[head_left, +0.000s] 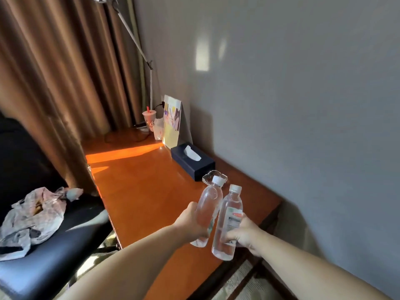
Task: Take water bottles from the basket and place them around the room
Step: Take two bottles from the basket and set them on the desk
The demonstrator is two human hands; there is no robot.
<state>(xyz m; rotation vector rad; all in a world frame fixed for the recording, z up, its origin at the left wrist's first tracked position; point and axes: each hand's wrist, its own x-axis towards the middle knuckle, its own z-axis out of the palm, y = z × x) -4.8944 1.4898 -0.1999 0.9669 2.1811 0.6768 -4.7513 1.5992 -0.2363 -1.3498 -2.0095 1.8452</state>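
Both hands gripping bottles above the wooden desk. Left hand wraps fingers and thumb around the lower body of one clear water bottle, white cap up, tilted slightly right. Right hand curls around the second bottle, which has a label with a red band and also a white cap; it tilts slightly too. Bottles sit just beside each other, close to touching, held over the near end of the desk. Glass ashtray-like piece behind the caps. Dark tissue box farther back by the wall, then a propped card, a drink cup with red straw. Black chair at left holds a crumpled plastic bag. Brown curtain behind.
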